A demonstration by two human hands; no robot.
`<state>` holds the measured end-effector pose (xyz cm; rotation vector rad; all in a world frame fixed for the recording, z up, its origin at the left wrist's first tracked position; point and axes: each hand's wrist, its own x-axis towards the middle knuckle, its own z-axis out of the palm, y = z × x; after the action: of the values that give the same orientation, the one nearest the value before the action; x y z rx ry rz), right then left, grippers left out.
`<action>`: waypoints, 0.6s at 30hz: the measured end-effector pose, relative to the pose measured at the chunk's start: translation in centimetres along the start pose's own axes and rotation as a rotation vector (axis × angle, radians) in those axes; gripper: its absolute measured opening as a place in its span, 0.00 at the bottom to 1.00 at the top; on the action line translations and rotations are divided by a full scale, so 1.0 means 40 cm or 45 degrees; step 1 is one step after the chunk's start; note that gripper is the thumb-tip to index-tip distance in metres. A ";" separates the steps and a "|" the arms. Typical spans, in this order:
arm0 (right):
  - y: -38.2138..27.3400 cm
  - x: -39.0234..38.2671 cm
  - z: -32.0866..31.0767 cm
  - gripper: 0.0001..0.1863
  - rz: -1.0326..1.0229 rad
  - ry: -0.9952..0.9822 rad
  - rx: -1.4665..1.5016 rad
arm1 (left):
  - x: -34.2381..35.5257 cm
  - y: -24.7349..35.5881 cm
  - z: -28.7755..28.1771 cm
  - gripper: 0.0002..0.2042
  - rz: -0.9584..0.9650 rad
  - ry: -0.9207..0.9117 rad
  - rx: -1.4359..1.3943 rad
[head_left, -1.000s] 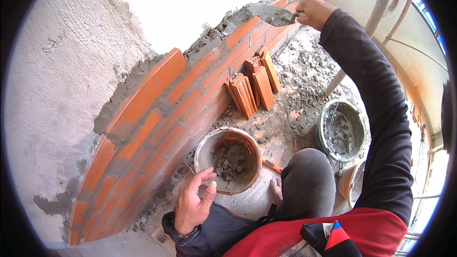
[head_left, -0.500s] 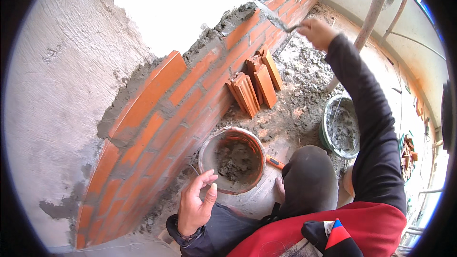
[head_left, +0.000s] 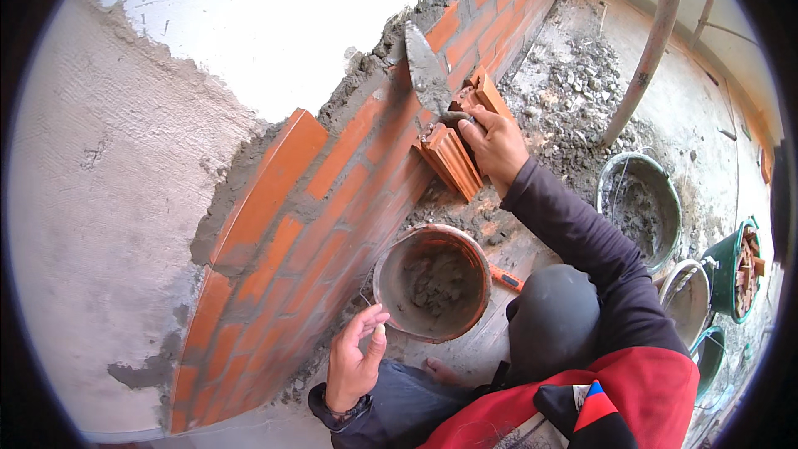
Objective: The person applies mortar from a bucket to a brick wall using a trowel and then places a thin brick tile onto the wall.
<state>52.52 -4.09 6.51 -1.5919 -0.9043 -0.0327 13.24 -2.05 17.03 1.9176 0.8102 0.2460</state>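
Shifted since the earlier frame: the trowel [head_left: 426, 73] and the right hand [head_left: 499, 148], now lower and closer to the wearer, over the loose bricks; I see the left hand [head_left: 352, 366] keep its place by the near bucket [head_left: 400, 270].

Item: trowel, grey blade, tip up, in front of the brick wall [head_left: 278, 179]; I cannot tell whether it touches. Right hand clenched round its handle.

Item: left hand, relaxed, thumb and fingers parted, beside the bucket's rim.

Item: brick wall, orange, ragged mortar [head_left: 362, 87] along its top.

Item: loose bricks [head_left: 455, 168], ribbed, leaning at its foot.

Item: near bucket, mortar inside; orange tool [head_left: 506, 278] alongside.

Farther out, I list rubble [head_left: 573, 87], a pole [head_left: 652, 54] and a green bucket [head_left: 725, 264] of brick pieces [head_left: 750, 262].
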 end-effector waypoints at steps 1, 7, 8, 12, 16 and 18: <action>-0.031 -0.013 0.011 0.15 0.059 -0.081 -0.010 | -0.002 -0.002 -0.002 0.21 -0.033 0.010 0.015; -0.152 -0.058 0.024 0.10 -0.021 -0.305 0.016 | 0.007 -0.014 0.006 0.25 -0.024 -0.001 0.024; -0.139 -0.062 0.023 0.10 -0.054 -0.312 -0.022 | 0.008 -0.015 0.007 0.25 -0.035 0.000 0.019; -0.093 -0.094 -0.029 0.10 -0.153 -0.349 -0.108 | 0.002 -0.019 0.003 0.26 -0.065 0.015 -0.001; -0.166 -0.051 -0.148 0.11 0.088 -0.417 -0.194 | 0.003 -0.010 0.002 0.22 -0.029 0.044 0.018; -0.166 0.038 -0.203 0.12 0.043 -0.439 -0.273 | 0.003 -0.010 0.000 0.22 -0.006 0.052 0.018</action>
<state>53.60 -10.53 14.87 -1.8465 -1.1704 0.1790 13.18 -1.88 16.67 1.9292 0.8457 0.2775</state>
